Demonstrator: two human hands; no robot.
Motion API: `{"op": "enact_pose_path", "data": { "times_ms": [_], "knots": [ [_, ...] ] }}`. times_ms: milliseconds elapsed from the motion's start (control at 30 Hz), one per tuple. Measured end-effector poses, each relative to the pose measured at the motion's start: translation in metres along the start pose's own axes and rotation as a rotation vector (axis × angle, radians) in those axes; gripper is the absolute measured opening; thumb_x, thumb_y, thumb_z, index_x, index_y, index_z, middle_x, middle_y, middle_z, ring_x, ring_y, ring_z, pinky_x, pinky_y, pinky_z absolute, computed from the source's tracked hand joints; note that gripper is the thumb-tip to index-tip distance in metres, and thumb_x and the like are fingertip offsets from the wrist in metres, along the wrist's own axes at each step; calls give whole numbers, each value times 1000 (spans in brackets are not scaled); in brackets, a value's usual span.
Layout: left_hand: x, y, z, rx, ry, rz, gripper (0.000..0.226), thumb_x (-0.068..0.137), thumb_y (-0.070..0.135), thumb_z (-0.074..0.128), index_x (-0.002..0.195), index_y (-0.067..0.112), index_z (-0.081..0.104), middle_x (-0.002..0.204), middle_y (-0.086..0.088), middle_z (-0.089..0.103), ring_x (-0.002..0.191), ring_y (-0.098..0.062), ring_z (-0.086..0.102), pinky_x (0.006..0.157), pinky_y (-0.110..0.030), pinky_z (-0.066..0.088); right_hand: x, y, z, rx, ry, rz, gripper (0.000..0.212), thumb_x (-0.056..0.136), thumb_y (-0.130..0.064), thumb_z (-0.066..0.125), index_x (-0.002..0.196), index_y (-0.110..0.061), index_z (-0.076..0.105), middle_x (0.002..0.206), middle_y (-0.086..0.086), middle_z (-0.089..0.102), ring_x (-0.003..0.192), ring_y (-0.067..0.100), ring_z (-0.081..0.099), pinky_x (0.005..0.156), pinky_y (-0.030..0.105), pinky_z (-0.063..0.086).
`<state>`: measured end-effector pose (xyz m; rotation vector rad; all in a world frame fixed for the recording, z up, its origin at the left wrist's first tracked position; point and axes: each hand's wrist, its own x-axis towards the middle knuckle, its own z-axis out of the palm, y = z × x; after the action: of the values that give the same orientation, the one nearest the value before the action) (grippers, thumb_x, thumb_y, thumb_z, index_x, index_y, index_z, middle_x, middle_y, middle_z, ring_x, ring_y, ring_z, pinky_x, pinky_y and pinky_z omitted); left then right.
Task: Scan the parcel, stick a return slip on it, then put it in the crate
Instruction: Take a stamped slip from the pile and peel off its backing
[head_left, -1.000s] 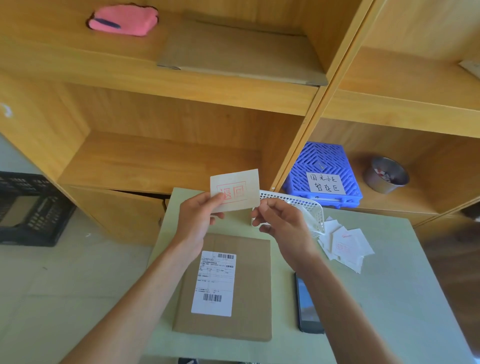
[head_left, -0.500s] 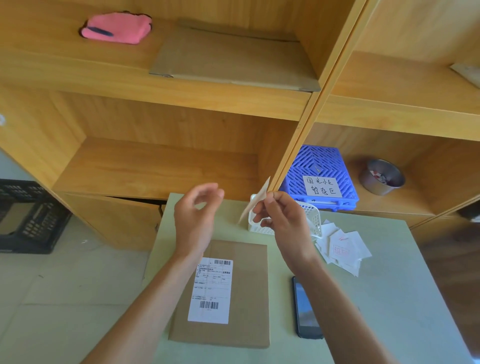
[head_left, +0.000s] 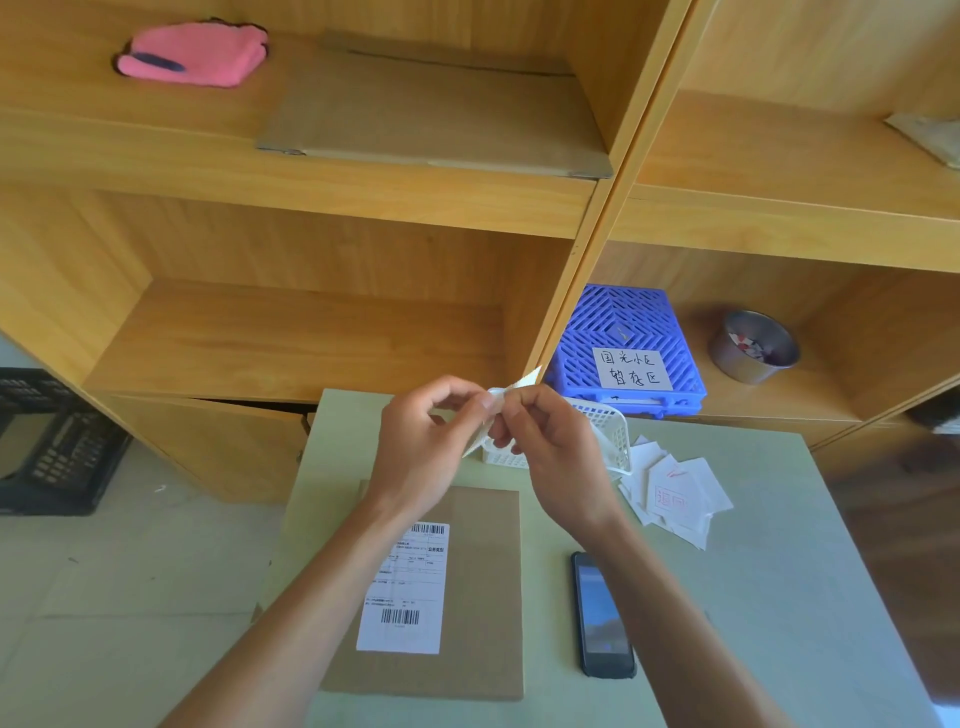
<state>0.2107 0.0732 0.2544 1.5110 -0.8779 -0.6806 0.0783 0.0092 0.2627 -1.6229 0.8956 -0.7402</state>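
A flat brown cardboard parcel (head_left: 478, 597) with a white barcode label (head_left: 408, 587) lies on the pale green table (head_left: 753, 597), below my hands. Above it I hold a white return slip (head_left: 511, 395) edge-on. My left hand (head_left: 421, 447) and my right hand (head_left: 550, 447) both pinch the slip, fingertips meeting at its upper part, where it bends. A loose pile of return slips (head_left: 675, 493) with red stamps lies right of my right hand. The blue crate (head_left: 623, 322) with a handwritten label sits on the lower shelf behind the table.
A dark phone (head_left: 602, 616) lies right of the parcel. A small white basket (head_left: 610, 431) stands tipped behind my right hand. A metal cup (head_left: 753, 345) stands on the shelf right of the crate. On the floor at left is a black crate (head_left: 52, 441). Flat cardboard (head_left: 431, 109) and a pink cloth (head_left: 192, 54) lie on the upper shelf.
The slip was held flat and facing me in both hands, then turned edge-on in my right hand alone. Now my left hand has closed back on it.
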Motion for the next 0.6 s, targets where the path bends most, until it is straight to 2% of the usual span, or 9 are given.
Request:
{"op": "enact_pose_path", "data": {
  "times_ms": [100, 233, 367, 500, 600],
  "knots": [
    [7, -4, 0, -32, 43, -73, 15, 92, 16, 71, 78, 17, 75, 76, 7, 75, 77, -7, 66, 74, -21, 47, 3, 7, -6, -13, 12, 43, 21, 104, -13, 51, 89, -2, 62, 81, 5, 73, 71, 10, 63, 69, 19, 49],
    [14, -6, -2, -125, 127, -177, 18, 92, 15, 71, 75, 19, 75, 74, 7, 75, 71, -2, 65, 71, -23, 46, 7, 13, -15, -23, 49, 73, 19, 102, -10, 51, 89, 0, 61, 79, 5, 73, 69, 8, 62, 66, 20, 50],
    [21, -12, -8, -183, 184, -257, 23, 90, 19, 71, 70, 30, 76, 79, 3, 77, 81, -12, 69, 74, -35, 46, 12, 19, -23, -30, 58, 91, 20, 103, -11, 51, 91, 2, 60, 78, 8, 72, 67, 5, 61, 64, 16, 49],
    [26, -15, -13, -216, 226, -282, 17, 86, 23, 70, 72, 29, 77, 81, 1, 78, 83, -18, 71, 72, -36, 44, 17, 27, -32, -30, 76, 102, 18, 102, -7, 51, 90, 4, 61, 74, 2, 70, 65, 3, 60, 64, 14, 48],
    [27, -18, -18, -244, 269, -296, 11, 82, 28, 71, 73, 28, 77, 80, 0, 78, 83, -20, 71, 72, -36, 44, 20, 34, -40, -12, 99, 133, 20, 102, -8, 51, 89, 1, 63, 73, -1, 71, 66, 5, 62, 64, 18, 50]
  ]
}}
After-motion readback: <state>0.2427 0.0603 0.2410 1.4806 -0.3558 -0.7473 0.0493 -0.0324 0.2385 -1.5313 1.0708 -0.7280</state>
